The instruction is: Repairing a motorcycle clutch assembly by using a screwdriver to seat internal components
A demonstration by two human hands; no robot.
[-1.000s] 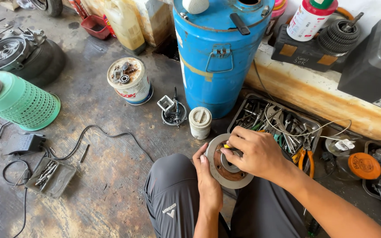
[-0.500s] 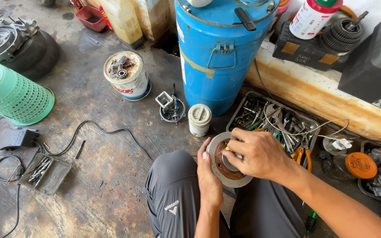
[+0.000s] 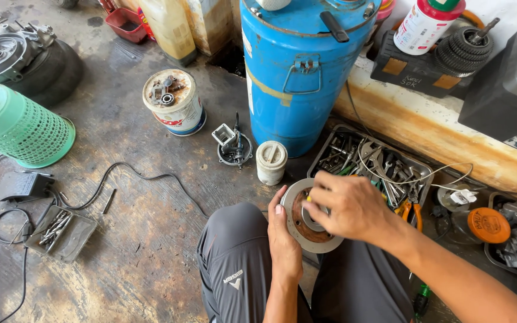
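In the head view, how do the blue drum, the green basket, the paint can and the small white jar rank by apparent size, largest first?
1. Blue drum
2. Green basket
3. Paint can
4. Small white jar

The basket is cut off at the left edge, so its full size is unsure.

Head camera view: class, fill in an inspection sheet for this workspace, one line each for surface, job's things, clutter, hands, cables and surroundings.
Surface: stained, dirty concrete floor.
Job's things: round metal disc with rusty centre, held over the person's lap.
Clutter: tool tray full of wrenches and pliers; small tray of bits; paint can with metal parts on its lid; small white container.
Hands: left hand grips the disc's edge; right hand works at its centre.
Cables: black cable snakes across the floor.
Surroundings: blue drum, green mesh basket, tyre.
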